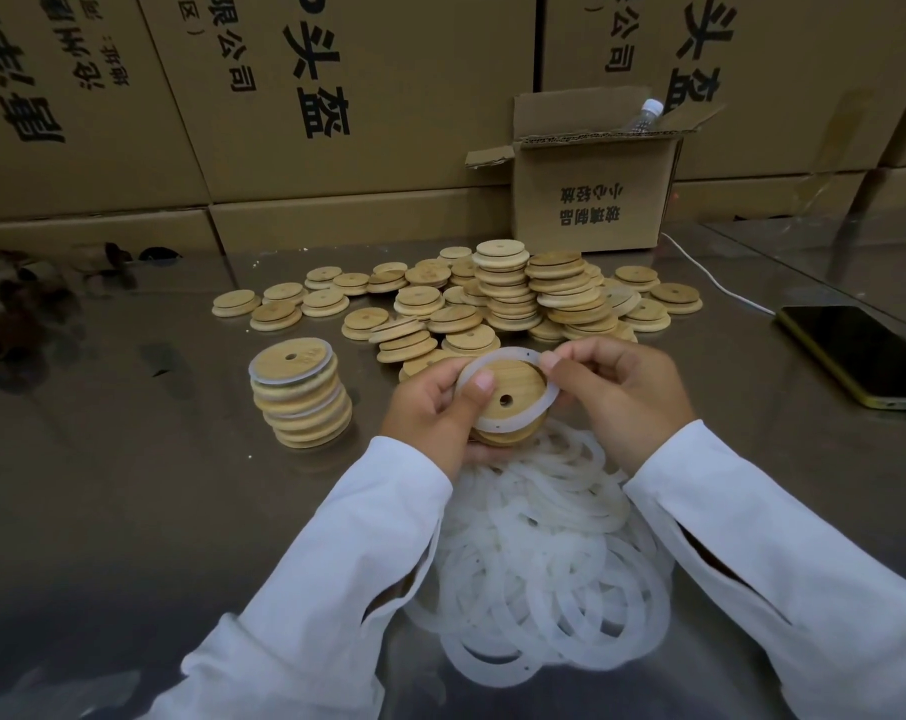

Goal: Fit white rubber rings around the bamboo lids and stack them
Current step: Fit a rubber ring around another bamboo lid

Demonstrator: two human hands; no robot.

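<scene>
Now both hands grasp one bamboo lid (pixel 508 394): left hand (pixel 432 415) cups it, right hand (pixel 619 389) pinches white ring (pixel 508 415) on it. Ring pile (pixel 539 574) at 6 o'clock, ringed stack (pixel 301 394) at 9, bare lids (pixel 492 298) at 12.

Lower edge of the held bamboo lid (pixel 510 392) is covered by the left hand (pixel 437 413), so the grip underneath can't be seen; right hand (pixel 622 392) fingertips hide the ring (pixel 513 423) where they pinch it. Pile of loose rings (pixel 539 574) partly under both sleeves (pixel 336 589). Bottle (pixel 645 116) mostly sunk in the open box (pixel 591 194), only cap and neck show. Phone (pixel 861 353) cut by the right edge. Dark clutter (pixel 19 298) at far left is blurred, can't identify. Cartons (pixel 336 96) cropped at the top, print incomplete. Rear lids in the heap (pixel 513 298) overlap, can't count
</scene>
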